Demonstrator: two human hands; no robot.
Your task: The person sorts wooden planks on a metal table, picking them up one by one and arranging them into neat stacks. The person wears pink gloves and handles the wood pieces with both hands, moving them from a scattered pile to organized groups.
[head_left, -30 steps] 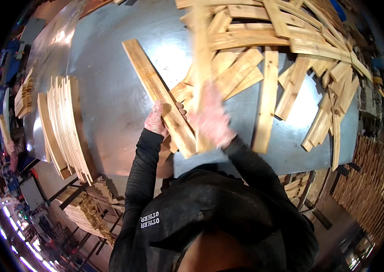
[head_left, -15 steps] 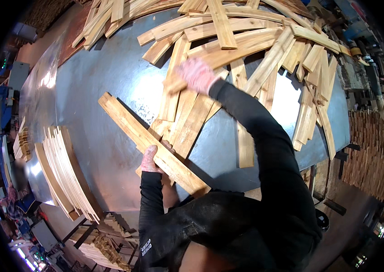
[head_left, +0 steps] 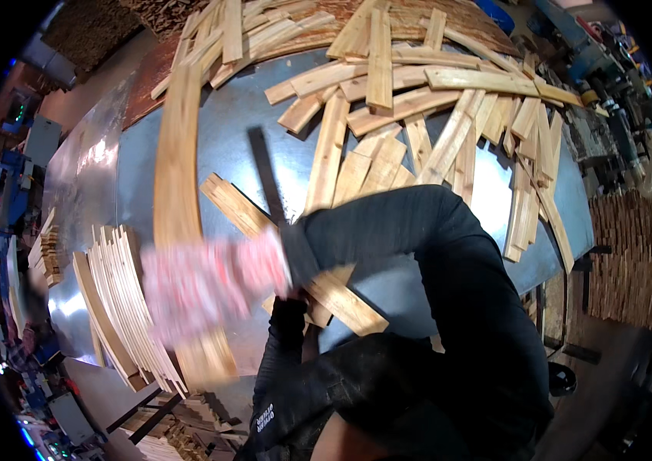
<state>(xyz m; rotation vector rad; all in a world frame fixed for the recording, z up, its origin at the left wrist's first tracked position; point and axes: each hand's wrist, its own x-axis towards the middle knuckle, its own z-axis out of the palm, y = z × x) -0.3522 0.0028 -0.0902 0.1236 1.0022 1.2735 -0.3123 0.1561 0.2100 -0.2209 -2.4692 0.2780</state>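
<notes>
My right hand (head_left: 197,288), in a pink-and-white glove and blurred by motion, grips a long wooden board (head_left: 176,169). The board is held up over the left part of the metal-topped table (head_left: 134,184), close to upright in the head view. My right forearm crosses in front of my left hand, whose fingers are hidden; only its black sleeve (head_left: 286,326) shows. Beneath the right wrist lies a slanting board (head_left: 349,303), partly covered, with its far end in sight beyond the glove. Other boards (head_left: 331,150) lie just past the forearm.
A loose heap of boards (head_left: 449,142) spreads over the table's far right. Thin slats (head_left: 122,300) stand packed in a curved row at the left edge, and more boards (head_left: 232,31) lie at the back. Stacked wood (head_left: 630,261) stands right of the table; machines line the left.
My right hand has swung from the far heap leftward and nearer, bringing a board with it. My left hand, earlier seen gripping the slanting board, is now covered by the right arm.
</notes>
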